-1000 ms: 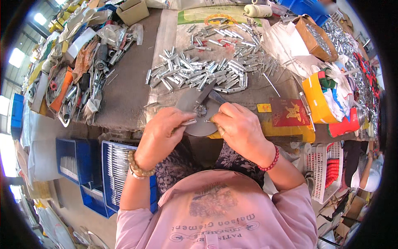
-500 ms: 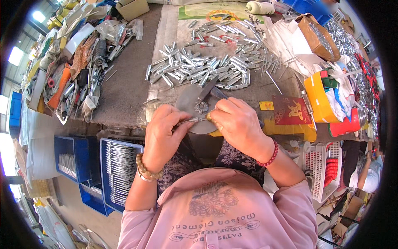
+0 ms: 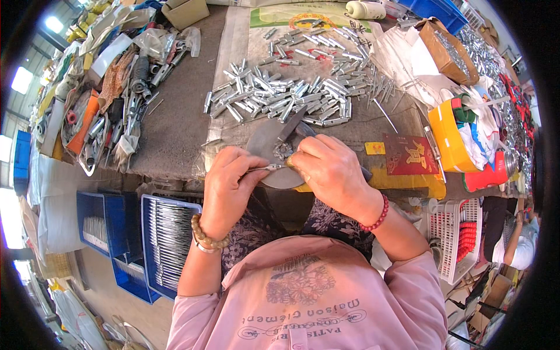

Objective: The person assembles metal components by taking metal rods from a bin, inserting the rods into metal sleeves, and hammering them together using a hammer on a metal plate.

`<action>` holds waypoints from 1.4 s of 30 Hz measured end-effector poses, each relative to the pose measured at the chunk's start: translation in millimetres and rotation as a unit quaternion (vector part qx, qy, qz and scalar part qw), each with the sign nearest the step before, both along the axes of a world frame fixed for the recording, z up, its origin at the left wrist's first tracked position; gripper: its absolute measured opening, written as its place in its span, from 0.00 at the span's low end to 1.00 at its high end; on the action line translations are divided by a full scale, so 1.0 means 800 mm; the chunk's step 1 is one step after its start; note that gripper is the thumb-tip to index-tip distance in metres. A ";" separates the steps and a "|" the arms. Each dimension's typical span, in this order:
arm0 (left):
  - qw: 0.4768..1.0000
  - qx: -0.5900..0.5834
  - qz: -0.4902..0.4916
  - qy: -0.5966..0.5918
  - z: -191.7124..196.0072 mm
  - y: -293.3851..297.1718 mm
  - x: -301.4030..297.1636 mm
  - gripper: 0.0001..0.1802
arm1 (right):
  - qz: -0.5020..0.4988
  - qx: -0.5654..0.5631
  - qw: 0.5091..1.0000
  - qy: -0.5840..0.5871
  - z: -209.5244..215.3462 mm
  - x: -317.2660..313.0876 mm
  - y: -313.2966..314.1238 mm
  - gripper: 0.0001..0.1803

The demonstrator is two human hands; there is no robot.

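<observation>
We look down on a grey, worn worktable (image 3: 175, 128) filling the upper half of the frame, in what seems a workshop with bright windows at the far left edge. A heap of short silvery metal pieces (image 3: 291, 93) lies spread across the upper centre of the table, and a jumble of tools and scrap (image 3: 111, 111) crowds the upper left. At the right sit a yellow box (image 3: 446, 137) stuffed with cloth and a red printed packet (image 3: 411, 154). Below the table edge, at lower left, blue crates (image 3: 160, 245) hold rows of thin metal parts, and a white basket (image 3: 458, 239) stands at lower right. At the table's near edge, in the centre, a round grey metal disc (image 3: 268, 143) lies flat. Just over it, our left hand (image 3: 230, 184) pinches one end of a thin silvery metal piece (image 3: 265, 168) between thumb and fingers, and our right hand (image 3: 329, 169), curled tightly, meets its other end. The piece is slender, shiny and lies roughly level between the two hands.
</observation>
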State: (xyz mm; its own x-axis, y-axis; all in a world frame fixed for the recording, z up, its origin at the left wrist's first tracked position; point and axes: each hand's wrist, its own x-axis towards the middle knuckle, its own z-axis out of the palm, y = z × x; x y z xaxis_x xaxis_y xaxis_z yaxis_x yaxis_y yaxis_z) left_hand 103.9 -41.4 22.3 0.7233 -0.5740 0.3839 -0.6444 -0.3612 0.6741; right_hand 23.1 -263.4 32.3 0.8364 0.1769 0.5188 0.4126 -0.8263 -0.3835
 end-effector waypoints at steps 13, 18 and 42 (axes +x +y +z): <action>0.999 -0.032 0.010 0.041 -0.008 -0.002 -0.005 0.10 | 0.027 -0.021 0.999 -0.017 -0.006 0.004 0.006 0.07; 0.999 -0.029 0.009 0.044 -0.004 -0.004 -0.007 0.10 | -0.034 -0.004 0.998 -0.043 0.005 -0.003 -0.019 0.05; 0.999 -0.036 0.009 0.027 -0.009 -0.001 -0.009 0.10 | -0.149 -0.157 0.976 -0.003 -0.014 0.049 -0.187 0.04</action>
State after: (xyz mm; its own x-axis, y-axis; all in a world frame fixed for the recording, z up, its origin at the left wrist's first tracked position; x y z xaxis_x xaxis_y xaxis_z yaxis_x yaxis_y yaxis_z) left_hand 96.6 -42.1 15.1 0.7540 -0.5336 0.3832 -0.5999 -0.3217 0.7325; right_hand 62.1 -413.4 20.8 0.8719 0.0764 0.4837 0.1367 -0.9865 -0.0906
